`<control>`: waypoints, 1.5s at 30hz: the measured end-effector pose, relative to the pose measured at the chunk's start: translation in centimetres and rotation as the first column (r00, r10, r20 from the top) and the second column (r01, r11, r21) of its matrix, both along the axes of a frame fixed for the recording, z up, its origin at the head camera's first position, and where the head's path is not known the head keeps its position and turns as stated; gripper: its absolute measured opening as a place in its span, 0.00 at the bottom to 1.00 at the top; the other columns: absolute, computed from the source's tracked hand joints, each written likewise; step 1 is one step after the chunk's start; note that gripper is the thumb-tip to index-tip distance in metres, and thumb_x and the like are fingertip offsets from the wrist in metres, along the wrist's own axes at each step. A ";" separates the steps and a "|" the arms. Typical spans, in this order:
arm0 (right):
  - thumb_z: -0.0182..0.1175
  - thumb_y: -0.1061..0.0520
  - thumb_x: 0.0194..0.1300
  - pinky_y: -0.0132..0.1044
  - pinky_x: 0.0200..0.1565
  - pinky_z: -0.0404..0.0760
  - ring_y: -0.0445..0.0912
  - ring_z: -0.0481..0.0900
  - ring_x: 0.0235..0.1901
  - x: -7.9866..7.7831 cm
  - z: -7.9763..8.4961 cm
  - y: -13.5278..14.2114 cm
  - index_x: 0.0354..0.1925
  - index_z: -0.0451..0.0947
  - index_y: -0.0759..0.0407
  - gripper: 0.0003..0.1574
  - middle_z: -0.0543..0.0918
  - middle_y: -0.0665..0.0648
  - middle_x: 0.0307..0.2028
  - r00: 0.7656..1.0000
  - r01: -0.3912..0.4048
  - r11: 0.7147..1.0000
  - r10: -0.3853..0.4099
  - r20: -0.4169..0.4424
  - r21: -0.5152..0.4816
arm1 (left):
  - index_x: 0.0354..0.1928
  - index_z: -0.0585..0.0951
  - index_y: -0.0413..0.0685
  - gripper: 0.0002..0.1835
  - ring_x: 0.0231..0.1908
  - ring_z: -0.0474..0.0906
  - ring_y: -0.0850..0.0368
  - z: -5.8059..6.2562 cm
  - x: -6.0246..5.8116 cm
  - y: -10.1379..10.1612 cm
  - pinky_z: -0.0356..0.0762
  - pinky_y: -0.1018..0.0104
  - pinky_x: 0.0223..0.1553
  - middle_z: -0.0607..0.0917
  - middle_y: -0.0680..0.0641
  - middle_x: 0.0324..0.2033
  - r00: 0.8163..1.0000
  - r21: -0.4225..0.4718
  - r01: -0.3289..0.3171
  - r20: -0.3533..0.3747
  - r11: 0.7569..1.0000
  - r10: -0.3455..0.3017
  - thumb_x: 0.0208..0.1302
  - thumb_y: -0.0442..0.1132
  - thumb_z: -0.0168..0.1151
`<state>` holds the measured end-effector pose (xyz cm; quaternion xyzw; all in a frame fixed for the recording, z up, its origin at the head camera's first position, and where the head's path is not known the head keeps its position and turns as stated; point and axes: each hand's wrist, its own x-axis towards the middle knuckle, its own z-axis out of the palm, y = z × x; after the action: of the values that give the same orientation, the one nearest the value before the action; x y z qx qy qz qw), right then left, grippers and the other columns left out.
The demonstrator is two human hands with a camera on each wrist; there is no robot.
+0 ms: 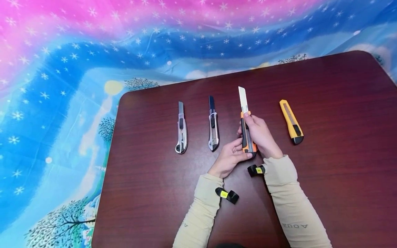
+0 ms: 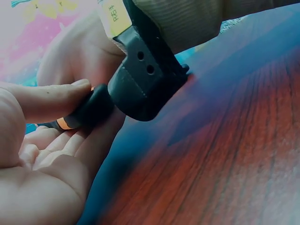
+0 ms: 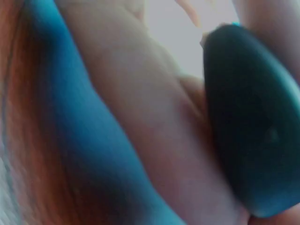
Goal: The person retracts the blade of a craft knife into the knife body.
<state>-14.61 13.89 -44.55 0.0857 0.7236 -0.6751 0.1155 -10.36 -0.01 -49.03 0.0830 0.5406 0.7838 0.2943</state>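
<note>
Both hands hold an orange and black utility knife (image 1: 248, 141) with its wide blade (image 1: 243, 98) extended and pointing away. My right hand (image 1: 263, 133) grips the upper handle, its thumb lying near the blade's base. At the butt end, my left hand (image 1: 229, 157) pinches the handle between thumb and fingers. The left wrist view shows the knife's black end cap (image 2: 93, 107) under the left thumb. Close up in the right wrist view, the dark end cap (image 3: 253, 122) sits beside blurred fingers.
Left of the hands lie two silver utility knives, one with a grey blade (image 1: 181, 129) and one with a black blade (image 1: 213, 125). A yellow utility knife (image 1: 291, 121) lies to the right on the dark red-brown table (image 1: 149, 193). A patterned cloth (image 1: 93, 44) hangs behind.
</note>
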 end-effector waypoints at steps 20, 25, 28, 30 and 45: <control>0.39 0.48 0.78 0.28 0.41 0.83 0.38 0.80 0.29 -0.1 0.1 -0.6 0.57 0.65 0.72 0.28 0.78 0.46 0.26 0.999 0.053 0.993 -0.053 0.007 -0.105 | 0.69 0.62 0.32 0.31 0.60 0.73 0.42 0.1 -0.1 -0.3 0.79 0.74 0.53 0.72 0.27 0.62 0.999 0.024 0.002 0.042 1.000 -0.003 0.62 0.18 0.52; 0.39 0.48 0.78 0.28 0.41 0.83 0.38 0.80 0.29 -0.2 0.0 -0.6 0.60 0.64 0.74 0.30 0.79 0.46 0.25 0.998 0.058 0.993 -0.057 0.017 -0.099 | 0.69 0.62 0.32 0.31 0.63 0.68 0.35 0.2 -0.1 -0.3 0.79 0.73 0.54 0.71 0.27 0.62 0.999 0.029 0.001 0.037 1.000 -0.002 0.62 0.18 0.52; 0.39 0.48 0.78 0.28 0.41 0.83 0.38 0.81 0.29 -0.2 0.0 -0.5 0.60 0.64 0.74 0.30 0.79 0.46 0.26 0.998 0.057 0.994 -0.056 0.017 -0.094 | 0.68 0.63 0.32 0.31 0.63 0.68 0.37 0.3 -0.1 -0.3 0.78 0.72 0.55 0.72 0.29 0.63 1.000 0.026 0.003 0.031 1.000 -0.004 0.62 0.18 0.52; 0.39 0.48 0.78 0.28 0.41 0.83 0.38 0.81 0.29 -0.2 0.0 -0.5 0.60 0.64 0.74 0.30 0.79 0.46 0.26 0.998 0.057 0.994 -0.055 0.019 -0.091 | 0.68 0.62 0.31 0.30 0.63 0.69 0.37 0.3 -0.1 -0.3 0.78 0.72 0.55 0.71 0.29 0.63 1.000 0.029 0.005 0.028 1.000 -0.006 0.62 0.18 0.52; 0.37 0.52 0.77 0.30 0.41 0.83 0.39 0.79 0.29 -0.2 -0.1 -0.5 0.60 0.64 0.72 0.27 0.78 0.48 0.27 0.997 0.069 0.990 -0.065 0.034 -0.121 | 0.69 0.61 0.31 0.29 0.59 0.73 0.52 0.4 -0.1 -0.5 0.78 0.76 0.53 0.69 0.27 0.64 0.997 0.065 0.050 0.054 0.997 -0.053 0.65 0.19 0.48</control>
<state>-14.83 13.44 -44.68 0.1128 0.6759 -0.7202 0.1087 -10.47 -0.48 -48.67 0.0842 0.5048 0.7946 0.3267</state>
